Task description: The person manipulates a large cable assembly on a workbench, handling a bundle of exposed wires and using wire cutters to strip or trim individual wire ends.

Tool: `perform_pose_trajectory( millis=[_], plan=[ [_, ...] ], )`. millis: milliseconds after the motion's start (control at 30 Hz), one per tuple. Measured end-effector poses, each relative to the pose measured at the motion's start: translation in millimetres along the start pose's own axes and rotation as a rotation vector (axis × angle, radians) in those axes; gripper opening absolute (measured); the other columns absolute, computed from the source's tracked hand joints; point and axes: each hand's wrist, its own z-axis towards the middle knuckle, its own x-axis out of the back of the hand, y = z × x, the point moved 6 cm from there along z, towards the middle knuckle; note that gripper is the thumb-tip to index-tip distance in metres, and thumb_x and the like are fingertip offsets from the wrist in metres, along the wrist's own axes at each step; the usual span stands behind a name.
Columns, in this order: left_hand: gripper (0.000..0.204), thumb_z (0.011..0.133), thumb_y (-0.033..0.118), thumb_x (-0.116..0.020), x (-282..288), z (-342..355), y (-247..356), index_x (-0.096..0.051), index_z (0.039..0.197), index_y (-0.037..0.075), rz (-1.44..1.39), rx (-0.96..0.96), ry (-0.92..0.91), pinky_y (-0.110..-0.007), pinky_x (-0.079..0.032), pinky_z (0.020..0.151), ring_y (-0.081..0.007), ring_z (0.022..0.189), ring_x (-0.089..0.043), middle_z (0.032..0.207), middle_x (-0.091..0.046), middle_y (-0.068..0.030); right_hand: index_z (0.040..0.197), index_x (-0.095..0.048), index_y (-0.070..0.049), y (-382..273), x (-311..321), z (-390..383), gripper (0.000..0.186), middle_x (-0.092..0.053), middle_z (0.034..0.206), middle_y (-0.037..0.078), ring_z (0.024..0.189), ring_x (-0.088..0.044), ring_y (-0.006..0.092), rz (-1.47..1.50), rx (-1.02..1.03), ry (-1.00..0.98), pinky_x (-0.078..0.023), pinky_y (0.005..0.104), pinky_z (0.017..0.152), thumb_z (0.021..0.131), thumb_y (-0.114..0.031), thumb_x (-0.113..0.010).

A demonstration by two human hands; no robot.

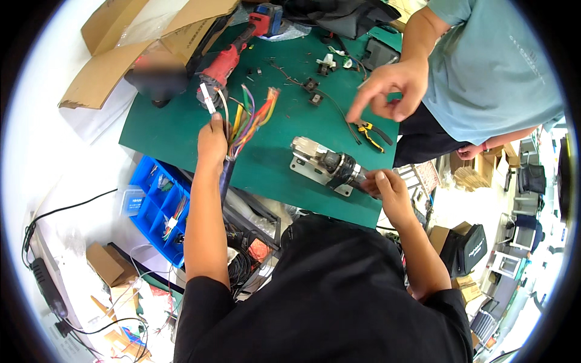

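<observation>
My left hand point(213, 145) is closed at the table's left, around a thick dark cable point(226, 175). Many coloured wires point(251, 121) fan out from the cable's upper end. A slim white stick-like piece point(207, 98) rises from my left thumb; its exact kind is unclear. At the table's near right edge my right hand point(387, 190) pinches the dark end of a metal connector housing point(327, 162), which has a flat plate with holes and a black clamp. Across from me, another person's hand point(390, 91) hovers over the table with a finger pointing down.
Yellow-black pliers point(374, 136) lie beside the other person on the green table point(272, 175). A red power tool point(221, 66), an open cardboard box point(145, 36) and small black parts point(313, 91) are farther back. Below left sits a blue compartment tray point(158, 209).
</observation>
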Motion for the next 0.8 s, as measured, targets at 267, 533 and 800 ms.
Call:
perform_pose_trajectory(
  millis=[267,533,800],
  plan=[
    [0.053,0.104,0.04,-0.044,-21.6,14.7,-24.5,-0.066,0.093,-0.006,0.015,0.043,-0.006,-0.038,-0.046,0.072,-0.0228,0.075,-0.06,0.082,-0.065,-0.0141,0.111,-0.062,0.006,23.2,-20.9,-14.5,0.032,-0.07,0.094,0.012,0.089,-0.064,0.0164,-0.076,-0.06,-0.031,-0.051,0.0308,0.083,0.102,-0.023,-0.051],
    [0.053,0.103,0.042,-0.044,-43.4,26.2,-53.6,-0.067,0.09,-0.004,0.112,0.011,0.015,-0.042,-0.048,0.075,-0.0327,0.08,-0.065,0.085,-0.068,-0.0189,0.109,-0.062,0.005,12.1,-32.7,-8.6,0.028,-0.071,0.09,0.012,0.086,-0.066,0.0174,-0.29,0.03,-0.069,-0.051,0.0317,0.079,0.1,-0.021,-0.055],
    [0.052,0.101,0.045,-0.045,-46.7,21.5,-48.0,-0.067,0.091,-0.002,0.316,-0.084,0.089,-0.047,-0.049,0.078,-0.0416,0.085,-0.065,0.088,-0.068,-0.0217,0.109,-0.064,0.001,12.7,-43.0,-4.5,0.024,-0.069,0.085,0.015,0.079,-0.066,0.0229,-0.445,0.057,-0.139,-0.05,0.033,0.073,0.098,-0.019,-0.058]
  ],
)
